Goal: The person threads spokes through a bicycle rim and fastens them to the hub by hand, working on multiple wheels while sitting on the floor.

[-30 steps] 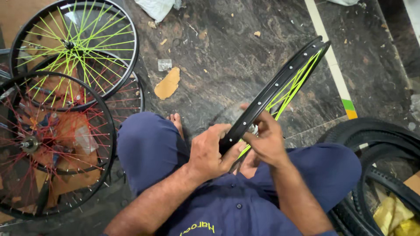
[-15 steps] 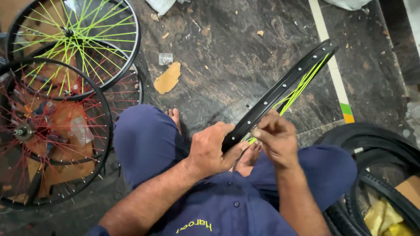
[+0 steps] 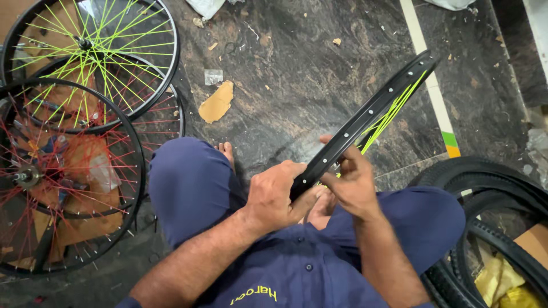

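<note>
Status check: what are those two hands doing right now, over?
Left hand gripping black rim. Right hand pinching at rim's green spokes. Finished wheels stacked left, tyres right; nothing blocking.

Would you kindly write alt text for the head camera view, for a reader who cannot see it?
A seated person's left hand and right hand grip a black bicycle rim with neon-yellow spokes. Finished wheels lie on the dark stone floor to the left, black tyres to the right.

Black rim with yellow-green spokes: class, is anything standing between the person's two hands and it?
Nothing visible does. The left hand grips the black rim at its near end, and the right hand rests against it by the yellow-green spokes.
</note>
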